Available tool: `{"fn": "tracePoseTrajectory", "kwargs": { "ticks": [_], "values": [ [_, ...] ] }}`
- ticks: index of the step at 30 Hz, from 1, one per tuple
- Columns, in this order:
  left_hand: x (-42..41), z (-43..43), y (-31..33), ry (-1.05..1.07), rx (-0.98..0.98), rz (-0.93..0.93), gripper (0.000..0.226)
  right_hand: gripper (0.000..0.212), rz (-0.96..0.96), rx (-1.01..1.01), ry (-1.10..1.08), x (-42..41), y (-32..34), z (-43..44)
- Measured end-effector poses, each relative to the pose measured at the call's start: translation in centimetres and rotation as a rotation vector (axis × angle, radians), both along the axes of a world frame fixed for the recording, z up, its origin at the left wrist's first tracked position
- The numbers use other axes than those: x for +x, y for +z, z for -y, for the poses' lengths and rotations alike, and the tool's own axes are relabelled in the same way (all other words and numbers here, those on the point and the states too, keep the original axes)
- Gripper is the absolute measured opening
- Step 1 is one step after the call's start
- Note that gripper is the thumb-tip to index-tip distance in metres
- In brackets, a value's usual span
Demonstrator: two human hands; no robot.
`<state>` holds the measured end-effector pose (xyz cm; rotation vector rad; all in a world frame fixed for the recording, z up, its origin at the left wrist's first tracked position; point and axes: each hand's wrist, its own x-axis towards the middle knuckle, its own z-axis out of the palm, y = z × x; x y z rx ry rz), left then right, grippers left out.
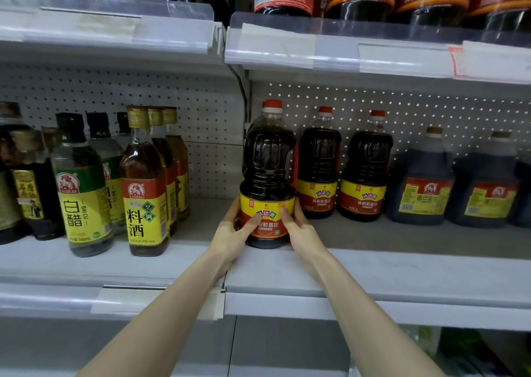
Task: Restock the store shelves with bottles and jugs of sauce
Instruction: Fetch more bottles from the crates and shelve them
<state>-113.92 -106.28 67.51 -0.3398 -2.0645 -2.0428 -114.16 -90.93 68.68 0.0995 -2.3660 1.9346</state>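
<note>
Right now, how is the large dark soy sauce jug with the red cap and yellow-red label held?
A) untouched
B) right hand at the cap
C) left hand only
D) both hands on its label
D: the left hand and right hand both grip the label of the dark red-capped soy sauce jug at the white shelf front.

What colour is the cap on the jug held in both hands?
Red cap on the jug; head view.
</note>
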Motion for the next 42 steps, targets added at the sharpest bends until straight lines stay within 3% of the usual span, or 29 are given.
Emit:
{"fn": "tracePoseTrajectory", "kwargs": {
  "ticks": [15,38,42],
  "values": [
    [-0.2,0.2,-0.2,0.044,0.02,0.032,0.061,0.061,-0.051,-0.079,-0.037,0.2,-0.6,0.2],
    [0.4,0.4,1.1,0.06,-0.13,0.057,0.067,0.059,-0.047,-0.053,-0.012,1.2,0.9,0.0],
    [1.6,0.6,2.2,0.092,-0.093,0.053,0.058,0.055,-0.097,-0.074,-0.026,2.7,2.2,-0.2]
  ]
}}
